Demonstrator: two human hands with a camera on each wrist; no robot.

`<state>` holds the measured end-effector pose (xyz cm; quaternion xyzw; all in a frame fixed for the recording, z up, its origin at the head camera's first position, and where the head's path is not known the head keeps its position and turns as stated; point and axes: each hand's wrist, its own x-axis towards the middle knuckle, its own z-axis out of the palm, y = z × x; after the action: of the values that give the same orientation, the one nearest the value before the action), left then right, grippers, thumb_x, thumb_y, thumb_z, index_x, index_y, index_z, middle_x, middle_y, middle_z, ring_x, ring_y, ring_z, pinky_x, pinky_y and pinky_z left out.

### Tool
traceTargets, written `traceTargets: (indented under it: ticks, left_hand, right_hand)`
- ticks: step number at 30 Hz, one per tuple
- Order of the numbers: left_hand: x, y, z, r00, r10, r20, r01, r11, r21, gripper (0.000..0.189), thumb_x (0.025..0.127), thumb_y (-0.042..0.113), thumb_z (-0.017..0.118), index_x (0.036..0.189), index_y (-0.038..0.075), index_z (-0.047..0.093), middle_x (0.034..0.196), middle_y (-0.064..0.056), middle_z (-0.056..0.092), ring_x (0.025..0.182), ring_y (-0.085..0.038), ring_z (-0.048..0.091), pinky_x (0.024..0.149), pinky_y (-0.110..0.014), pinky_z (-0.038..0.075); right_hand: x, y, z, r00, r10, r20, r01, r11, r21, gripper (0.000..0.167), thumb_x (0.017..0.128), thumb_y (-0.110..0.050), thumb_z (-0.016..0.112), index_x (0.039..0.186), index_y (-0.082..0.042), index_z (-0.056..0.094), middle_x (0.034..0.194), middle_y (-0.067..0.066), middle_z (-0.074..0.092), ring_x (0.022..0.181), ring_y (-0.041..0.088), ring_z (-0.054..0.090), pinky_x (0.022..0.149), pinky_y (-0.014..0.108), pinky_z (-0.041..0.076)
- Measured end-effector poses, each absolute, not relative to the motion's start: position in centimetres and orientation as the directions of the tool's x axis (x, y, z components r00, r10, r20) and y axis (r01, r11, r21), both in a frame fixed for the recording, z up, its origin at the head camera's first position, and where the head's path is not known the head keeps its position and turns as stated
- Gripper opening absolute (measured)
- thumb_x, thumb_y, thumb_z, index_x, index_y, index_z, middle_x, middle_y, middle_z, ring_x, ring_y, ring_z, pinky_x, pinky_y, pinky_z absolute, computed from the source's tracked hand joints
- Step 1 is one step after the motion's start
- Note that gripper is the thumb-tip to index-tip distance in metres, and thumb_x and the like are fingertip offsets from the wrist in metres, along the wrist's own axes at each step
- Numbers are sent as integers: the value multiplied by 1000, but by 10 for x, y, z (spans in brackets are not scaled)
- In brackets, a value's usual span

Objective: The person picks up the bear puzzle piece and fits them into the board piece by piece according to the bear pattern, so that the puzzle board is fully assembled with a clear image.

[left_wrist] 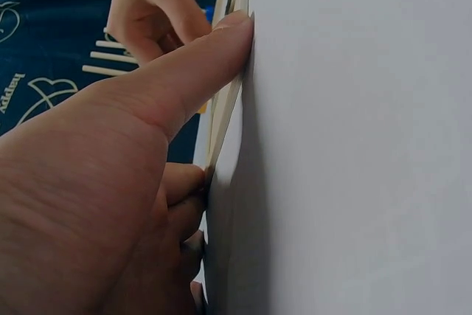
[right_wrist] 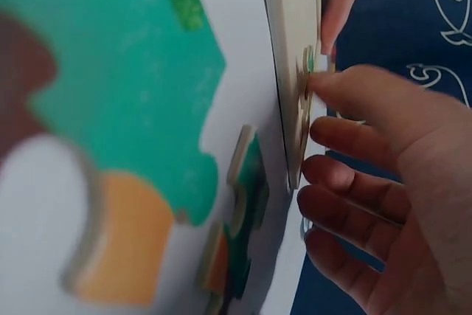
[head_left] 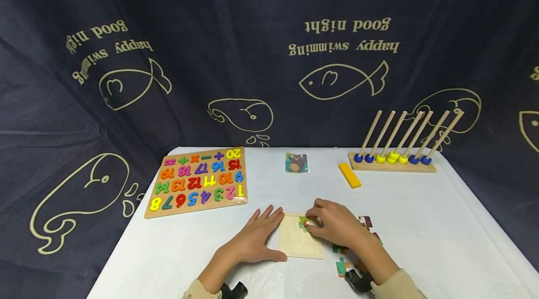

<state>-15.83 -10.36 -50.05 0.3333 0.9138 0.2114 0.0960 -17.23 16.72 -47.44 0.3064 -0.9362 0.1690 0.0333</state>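
A shallow wooden puzzle tray [head_left: 296, 243] lies on the white table between the hands. My left hand [head_left: 257, 239] rests spread along its left side, fingertips at the far corner and thumb at the near edge. In the left wrist view, the thumb [left_wrist: 199, 60] presses on the tray's rim. With thumb and forefinger, my right hand [head_left: 334, 222] pinches a green jigsaw piece [head_left: 302, 222] at the tray's far side. From the right wrist, that hand's thumb [right_wrist: 354, 86] shows at the piece's edge, its other fingers bent over the tray.
Loose jigsaw pieces [head_left: 341, 267] lie right of the tray, partly hidden under the right forearm. A picture card [head_left: 297, 163], a yellow block [head_left: 349, 175] and a bead-and-peg stand [head_left: 391, 167] are farther back. At left sits a wooden number board [head_left: 198, 182].
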Motion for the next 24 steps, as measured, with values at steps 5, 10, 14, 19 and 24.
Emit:
traceTargets:
  ticks: [5,10,14,19,24]
  left_hand:
    - [-159,-104,-502,-759,650,-38,570,692,443,107,73,74,61,153,12,27,158,1,18,145,-22,7,115,-48,4]
    - [-159,-104,-501,-761,648,-32,573,694,435,107,73,73,62,153,12,27,158,1,19,145,-22,7,115,-47,4]
    - [-159,-105,-501,-759,650,-30,574,691,439,107,73,73,62,153,12,27,158,1,19,145,-22,8,115,-48,4]
    - [-158,-105,-502,-762,646,-39,567,696,441,106,73,74,61,153,13,26,158,2,18,145,-20,7,115,-47,4]
    - [-159,-105,-503,-761,648,-29,574,694,436,106,73,75,60,153,13,27,158,2,19,145,-21,8,115,-48,5]
  right_hand:
    - [-167,172,-471,-805,-579,131,-587,744,-319,24,88,-35,68,108,-24,75,78,-13,50,58,3,41,49,21,38]
    - [-163,173,-472,-785,-618,44,-600,740,-304,34,90,-39,63,122,-27,69,81,-12,46,61,5,39,49,22,35]
    - [-162,171,-473,-783,-622,33,-602,743,-291,37,91,-41,62,125,-27,67,80,-10,43,61,6,37,48,22,34]
    - [-162,165,-475,-781,-623,41,-605,738,-299,41,90,-41,62,128,-27,64,79,-9,41,61,7,36,47,22,31]
    - [-162,158,-477,-778,-627,36,-608,737,-295,44,90,-41,62,132,-29,61,79,-10,39,60,7,35,46,23,29]
